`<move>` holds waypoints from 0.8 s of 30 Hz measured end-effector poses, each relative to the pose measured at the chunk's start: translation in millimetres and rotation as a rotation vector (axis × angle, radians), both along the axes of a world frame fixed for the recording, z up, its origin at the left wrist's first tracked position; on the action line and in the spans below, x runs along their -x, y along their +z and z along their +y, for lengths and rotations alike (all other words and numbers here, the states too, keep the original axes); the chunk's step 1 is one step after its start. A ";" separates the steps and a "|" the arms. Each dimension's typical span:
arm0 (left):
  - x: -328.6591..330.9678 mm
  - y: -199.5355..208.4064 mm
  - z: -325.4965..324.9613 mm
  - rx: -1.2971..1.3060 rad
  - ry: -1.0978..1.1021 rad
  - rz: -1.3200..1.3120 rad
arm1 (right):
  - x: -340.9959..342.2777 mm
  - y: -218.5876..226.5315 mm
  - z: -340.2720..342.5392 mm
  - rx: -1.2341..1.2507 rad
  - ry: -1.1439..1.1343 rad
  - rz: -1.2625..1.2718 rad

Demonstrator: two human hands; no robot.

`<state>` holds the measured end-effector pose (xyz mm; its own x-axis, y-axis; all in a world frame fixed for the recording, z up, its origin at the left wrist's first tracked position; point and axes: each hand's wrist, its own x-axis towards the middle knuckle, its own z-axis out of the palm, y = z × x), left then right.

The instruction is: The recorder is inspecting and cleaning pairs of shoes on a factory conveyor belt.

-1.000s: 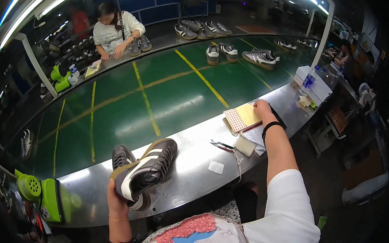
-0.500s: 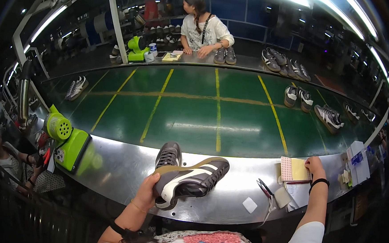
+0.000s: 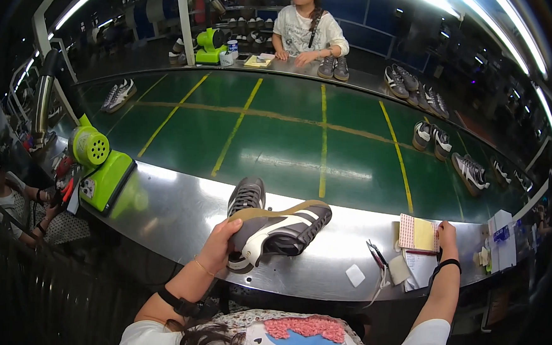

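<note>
My left hand grips the heel of a dark grey sneaker with white stripes and a gum sole, tilted on its side over the steel bench. A matching sneaker sits partly behind it, its toe pointing away from me. Off to the right, my right hand pinches at the right edge of a sheet pad, a yellow sheet beside a red-patterned strip. Whatever lies between those fingertips is too small to make out. Below the pad lie papers and a pen.
Thread snips and a white square pad rest on the bench. A lime-green machine stands at left. Across the green conveyor, which carries sneakers, a person stands at another bench. A white box is far right.
The whole view has shifted slightly, with the bench now higher in the picture. My left hand still holds the sneaker, and my right hand remains at the pad's edge.
</note>
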<state>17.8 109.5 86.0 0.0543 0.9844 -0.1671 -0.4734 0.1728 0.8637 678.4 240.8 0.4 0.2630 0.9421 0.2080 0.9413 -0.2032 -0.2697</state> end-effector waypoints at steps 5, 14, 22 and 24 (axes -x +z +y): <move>7.5 3.5 -4.2 -0.081 -0.076 0.023 | 111.5 61.8 1.6 -0.174 0.224 0.402; 14.4 11.2 -17.8 -0.256 -0.151 0.035 | 380.5 179.1 -107.0 -0.384 1.044 0.311; 8.7 34.2 -39.7 -0.331 -0.220 0.018 | 443.8 191.4 -149.5 -0.588 1.263 0.083; 10.5 33.3 -42.4 -0.327 -0.214 0.009 | 449.3 191.9 -154.2 -0.613 1.268 0.073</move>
